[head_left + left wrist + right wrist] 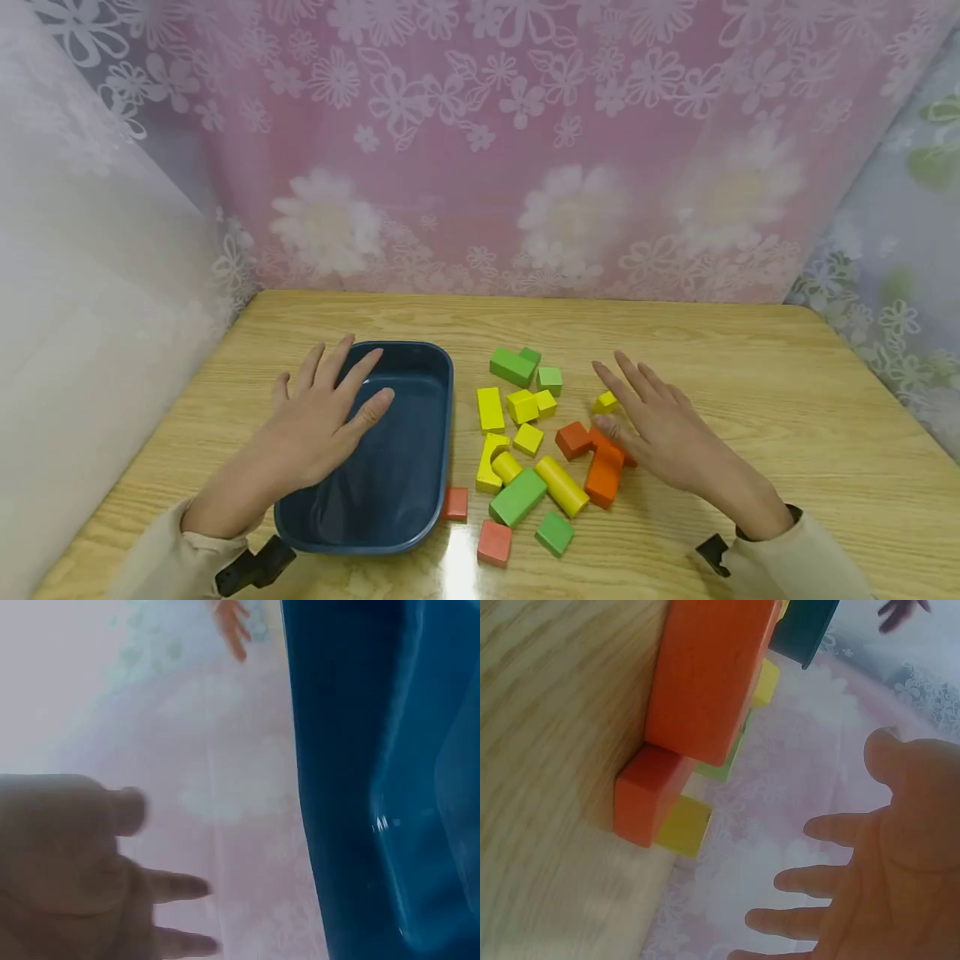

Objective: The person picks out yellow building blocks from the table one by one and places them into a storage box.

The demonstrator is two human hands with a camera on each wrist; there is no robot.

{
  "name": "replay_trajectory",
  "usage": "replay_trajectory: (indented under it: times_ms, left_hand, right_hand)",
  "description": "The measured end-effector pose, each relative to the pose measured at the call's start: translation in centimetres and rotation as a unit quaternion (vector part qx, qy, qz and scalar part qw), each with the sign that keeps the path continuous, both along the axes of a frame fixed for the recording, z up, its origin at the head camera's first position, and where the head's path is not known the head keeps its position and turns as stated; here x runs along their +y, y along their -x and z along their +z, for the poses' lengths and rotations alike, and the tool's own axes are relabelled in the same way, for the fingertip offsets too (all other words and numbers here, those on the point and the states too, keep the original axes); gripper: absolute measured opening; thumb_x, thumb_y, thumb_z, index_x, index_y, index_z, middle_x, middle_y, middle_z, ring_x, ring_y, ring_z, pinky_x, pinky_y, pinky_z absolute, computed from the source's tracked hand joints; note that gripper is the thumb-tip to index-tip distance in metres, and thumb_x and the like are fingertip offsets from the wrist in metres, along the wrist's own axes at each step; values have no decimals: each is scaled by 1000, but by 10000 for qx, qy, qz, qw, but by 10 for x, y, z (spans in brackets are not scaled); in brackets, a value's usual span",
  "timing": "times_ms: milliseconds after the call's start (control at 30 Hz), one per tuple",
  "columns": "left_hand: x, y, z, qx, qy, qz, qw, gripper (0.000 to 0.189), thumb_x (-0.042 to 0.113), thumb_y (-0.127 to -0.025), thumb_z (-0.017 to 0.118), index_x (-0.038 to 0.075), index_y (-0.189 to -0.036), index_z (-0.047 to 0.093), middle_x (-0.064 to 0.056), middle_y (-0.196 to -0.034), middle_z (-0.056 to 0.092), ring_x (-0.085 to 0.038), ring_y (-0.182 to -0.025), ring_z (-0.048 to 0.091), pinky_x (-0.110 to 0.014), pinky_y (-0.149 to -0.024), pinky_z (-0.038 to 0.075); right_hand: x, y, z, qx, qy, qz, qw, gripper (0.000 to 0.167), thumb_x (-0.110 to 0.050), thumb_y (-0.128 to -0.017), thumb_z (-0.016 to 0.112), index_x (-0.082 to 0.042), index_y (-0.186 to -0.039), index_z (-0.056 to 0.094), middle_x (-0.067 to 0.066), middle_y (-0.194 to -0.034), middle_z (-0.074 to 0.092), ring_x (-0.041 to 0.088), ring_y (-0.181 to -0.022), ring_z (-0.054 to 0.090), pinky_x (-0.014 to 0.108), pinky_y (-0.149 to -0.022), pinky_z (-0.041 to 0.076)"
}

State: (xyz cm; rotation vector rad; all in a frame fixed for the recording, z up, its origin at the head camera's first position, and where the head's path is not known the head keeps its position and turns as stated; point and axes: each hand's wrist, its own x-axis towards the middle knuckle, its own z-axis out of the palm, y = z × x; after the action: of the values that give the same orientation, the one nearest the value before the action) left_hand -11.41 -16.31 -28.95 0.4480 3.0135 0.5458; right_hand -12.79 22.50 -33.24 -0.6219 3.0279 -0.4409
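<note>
Left grip (318, 433) and right grip (667, 437), both spread wide over the bench (825, 433)
Head cam: left's above the blue tray (397, 475), right's by the orange blocks (604, 473), 2 red blocks (494, 543) near the tray. Left wrist: fingers (176, 886) beside the tray. Right wrist: orange blocks sitting apart from splayed fingers.

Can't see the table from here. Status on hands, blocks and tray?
Left hand over blue tray, holding nothing. Right hand beside orange blocks, holding nothing. Colored blocks on table, none visible in tray. One red block at tray's right edge.
</note>
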Motion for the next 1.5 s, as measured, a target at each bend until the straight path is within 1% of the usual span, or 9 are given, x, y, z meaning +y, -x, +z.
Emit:
replay_trajectory:
  times_ms: [167, 433, 567, 667, 933, 1033, 1167, 1300, 1500]
  left_hand:
    - [-22, 7, -10, -427, 121, 128, 9989, 82, 63, -94, 40, 12, -154, 20, -24, -158, 4, -55, -138, 8, -77, -95, 16]
    - [-70, 28, -40, -878, -449, -49, 9951, 82, 46, -95, 53, -6, -149, 20, -38, -150, 8, -59, -127, 30, -68, -93, 33]
    - [-86, 33, -58, -1601, -1111, -141, 9807, 81, 41, -98, 52, -10, -148, 15, -38, -146, 21, -55, -125, 37, -60, -91, 41]
    - [-89, 34, -67, -1911, -1756, -263, 9654, 77, 36, -99, 50, -10, -148, 14, -36, -146, 27, -51, -124, 42, -55, -91, 44]
    - [-85, 38, -78, -1840, -2469, -699, 9488, 62, 20, -101, 48, -11, -146, 21, -34, -144, 33, -48, -127, 41, -53, -96, 42]
    - [-82, 37, -84, -1631, -2619, -414, 9503, 60, 14, -97, 49, -11, -146, 23, -34, -143, 33, -47, -123, 45, -49, -91, 46]
    - [-77, 30, -95, -1120, -2881, 292, 9506, 64, 8, -89, 52, -6, -146, 26, -31, -144, 29, -48, -121, 46, -47, -86, 48]
    - [-76, 27, -103, -1197, -3396, 690, 9304, 70, 7, -84, 51, 0, -148, 24, -26, -143, 34, -39, -118, 48, -40, -85, 46]
    - [-73, 28, -109, -1177, -4171, 706, 8984, 67, 4, -85, 48, 3, -148, 27, -22, -142, 35, -19, -109, 48, -31, -82, 47]
  right_hand:
    - [4, 3, -1, 8, -56, 5, 10000, 69, -49, -100, 41, -14, -155, 18, 24, -157, 12, 55, -137, 17, 73, -98, 21]
    - [11, 7, -6, -192, -41, -44, 9998, 73, -45, -95, 54, -8, -152, 27, 28, -154, 18, 55, -132, 26, 72, -97, 24]
    - [14, 8, -8, -186, -95, 12, 9998, 69, -37, -95, 58, -5, -150, 31, 30, -152, 22, 55, -130, 30, 71, -96, 28]
    - [13, 10, -8, -128, -121, 80, 9998, 68, -34, -95, 59, -4, -149, 32, 31, -151, 24, 54, -129, 33, 69, -96, 31]
    - [14, 16, -11, -152, -160, 67, 9997, 62, -26, -95, 60, -2, -147, 36, 33, -149, 26, 56, -127, 35, 67, -92, 36]
    - [15, 20, -15, -229, -218, 44, 9995, 59, -22, -94, 61, -1, -145, 39, 34, -147, 28, 56, -124, 37, 67, -89, 39]
    - [16, 28, -18, -401, -393, 26, 9984, 57, -16, -92, 63, -1, -143, 41, 35, -145, 32, 55, -121, 42, 64, -85, 43]
    - [15, 36, -20, -678, -542, 30, 9962, 57, -12, -91, 64, 0, -142, 43, 34, -141, 38, 52, -117, 48, 59, -86, 46]
    - [15, 41, -24, -500, -639, 129, 9966, 48, -12, -90, 66, 0, -134, 52, 26, -127, 55, 41, -109, 57, 52, -85, 49]
